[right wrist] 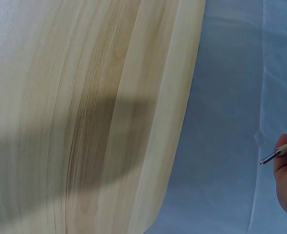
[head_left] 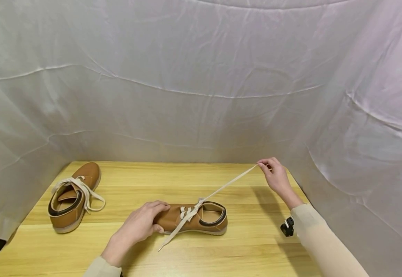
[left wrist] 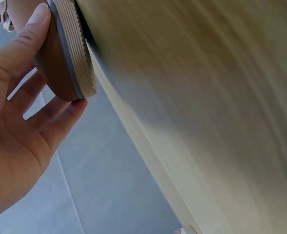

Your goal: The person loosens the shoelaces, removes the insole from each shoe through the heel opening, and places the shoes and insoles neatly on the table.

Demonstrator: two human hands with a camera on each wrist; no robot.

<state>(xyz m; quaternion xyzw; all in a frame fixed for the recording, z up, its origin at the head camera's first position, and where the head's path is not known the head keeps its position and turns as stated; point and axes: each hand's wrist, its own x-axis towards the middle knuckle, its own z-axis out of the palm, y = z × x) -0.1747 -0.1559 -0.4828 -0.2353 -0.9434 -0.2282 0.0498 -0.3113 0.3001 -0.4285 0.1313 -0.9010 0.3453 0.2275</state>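
Note:
A brown shoe [head_left: 173, 216] with cream laces lies sideways on the wooden table, toe to the left and dark-collared opening to the right. My left hand [head_left: 136, 227] grips its toe, thumb on the near side and fingers round the front; the left wrist view shows the thumb and fingertips against the toe [left wrist: 60, 73] and its ridged sole. Up and to the right, my right hand [head_left: 277, 179] pinches one lace [head_left: 230, 182], drawn taut from the eyelets. That lace's metal tip [right wrist: 270, 158] sticks out past the fingers. The other lace end [head_left: 174, 234] hangs across the shoe's near side.
A second brown shoe [head_left: 90, 174] stands at the table's left, toe away, its loose laces draped over the opening. Grey cloth [head_left: 201, 119] walls the back and both sides of the table [head_left: 252, 252]. A small black device [head_left: 287, 227] sits at my right wrist.

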